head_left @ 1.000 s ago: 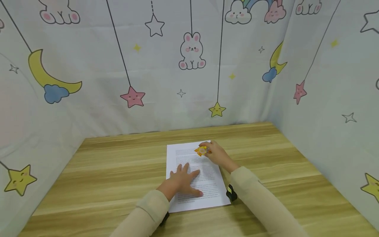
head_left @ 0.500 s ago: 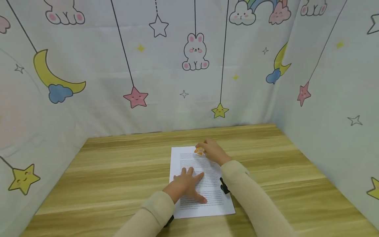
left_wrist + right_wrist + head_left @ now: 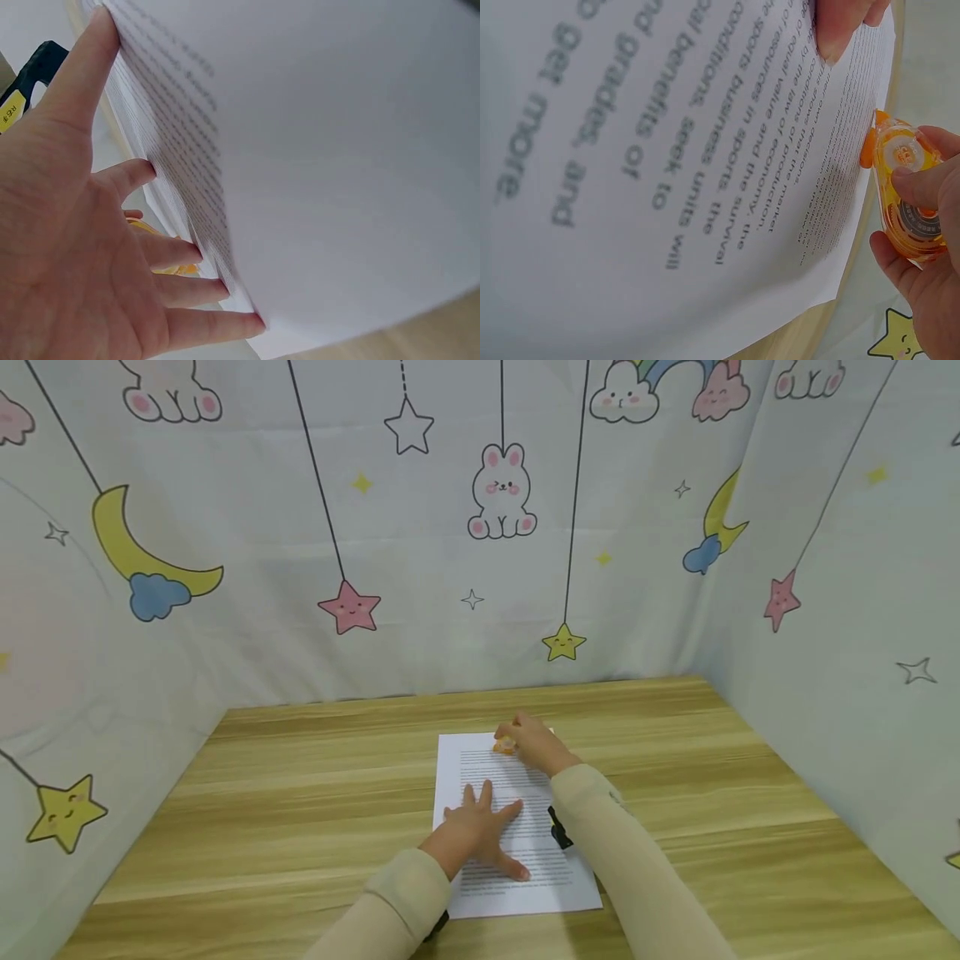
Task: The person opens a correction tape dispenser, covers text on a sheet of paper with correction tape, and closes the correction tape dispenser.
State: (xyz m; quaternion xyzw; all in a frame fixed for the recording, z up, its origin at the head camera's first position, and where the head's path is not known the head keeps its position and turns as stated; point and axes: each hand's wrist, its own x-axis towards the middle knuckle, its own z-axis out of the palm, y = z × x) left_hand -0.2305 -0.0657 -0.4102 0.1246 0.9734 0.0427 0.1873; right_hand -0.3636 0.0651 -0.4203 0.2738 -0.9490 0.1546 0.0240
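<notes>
Your left hand [image 3: 480, 837] lies on the sheet of paper [image 3: 551, 881] with the fingers spread wide, the thumb angled out toward the page's lower right. It grips nothing; in the left wrist view the fingertips [image 3: 251, 324] touch the page and the palm is arched up off it. Your right hand [image 3: 538, 748] holds a clear orange tape dispenser [image 3: 906, 225], with thumb and fingers closed around its rounded body. You have the dispenser near the far edge of the page, by the first lines of print, beyond your left hand. Its orange tip points at the paper (whether it actually touches, you cannot tell from these views).

The sheet lies lengthwise away from you on a wood-grained table [image 3: 300, 810], its text in dense paragraphs. You wear pale sleeves [image 3: 626, 860] on both arms, and a black wrist device [image 3: 559, 831] shows beside your right cuff, over the page's right side; the left wrist view shows a yellow label on it. Behind the table hangs a white curtain [image 3: 255, 652] printed with hanging stars, moons, clouds and a winking rabbit [image 3: 502, 497].
</notes>
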